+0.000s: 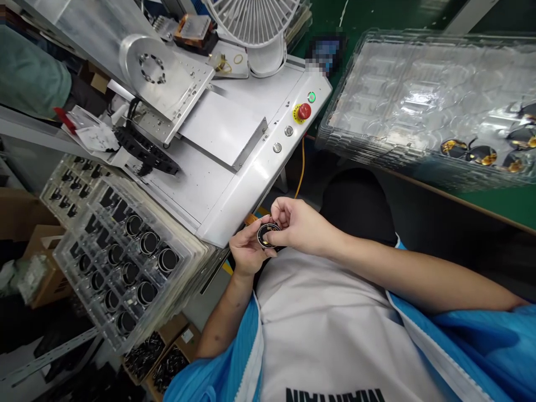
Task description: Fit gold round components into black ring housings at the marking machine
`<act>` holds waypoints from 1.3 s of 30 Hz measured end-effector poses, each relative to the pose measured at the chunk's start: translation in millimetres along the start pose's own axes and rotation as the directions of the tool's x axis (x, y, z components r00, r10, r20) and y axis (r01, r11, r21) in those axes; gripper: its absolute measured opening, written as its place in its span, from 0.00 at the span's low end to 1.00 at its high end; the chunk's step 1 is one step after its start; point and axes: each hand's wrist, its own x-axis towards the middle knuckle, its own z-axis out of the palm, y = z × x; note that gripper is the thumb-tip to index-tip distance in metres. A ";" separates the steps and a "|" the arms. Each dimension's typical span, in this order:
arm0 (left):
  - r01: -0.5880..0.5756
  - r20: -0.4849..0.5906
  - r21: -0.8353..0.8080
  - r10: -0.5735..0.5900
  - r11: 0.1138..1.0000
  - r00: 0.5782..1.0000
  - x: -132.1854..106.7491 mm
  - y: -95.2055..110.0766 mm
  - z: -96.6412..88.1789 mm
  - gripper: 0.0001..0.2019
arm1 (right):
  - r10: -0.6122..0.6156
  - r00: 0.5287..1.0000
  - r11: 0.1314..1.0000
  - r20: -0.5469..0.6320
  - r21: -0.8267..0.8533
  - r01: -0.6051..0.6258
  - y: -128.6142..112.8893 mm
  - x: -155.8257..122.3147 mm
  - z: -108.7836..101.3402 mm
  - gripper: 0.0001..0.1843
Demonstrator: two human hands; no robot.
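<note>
Close to my body, my left hand (248, 247) grips a small round black part with a silver rim (263, 230) by its edge. My right hand (295, 226) is closed over the same part, its thumb pressed on the inner face and its curled fingers at the far rim. Small gold-coloured spots show inside the part. Whether the right fingers also pinch something small is hidden. To the left, a clear plastic tray (109, 296) carries several similar round black parts with silver rims (149, 242).
A white machine bench (234, 209) stands ahead, with a red stop button (304, 111) and a metal fixture (146, 72). A white fan (255, 22) stands at its back. Stacked clear trays (377, 84) hold black-and-gold parts (482, 154) at right. Boxes (173, 357) of small parts sit below left.
</note>
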 end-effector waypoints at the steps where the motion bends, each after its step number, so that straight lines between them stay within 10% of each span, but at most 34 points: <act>1: 0.004 -0.009 0.006 -0.003 1.000 1.000 -0.1 -0.4 0.1 0.32 | 0.000 1.000 1.000 -0.006 0.005 0.000 0.6 1.0 -0.4 0.19; 39: -0.086 -0.114 0.091 0.096 0.992 0.989 0.1 -6.1 0.3 0.31 | -0.003 0.999 1.000 -0.037 0.018 0.003 -1.6 2.7 0.7 0.23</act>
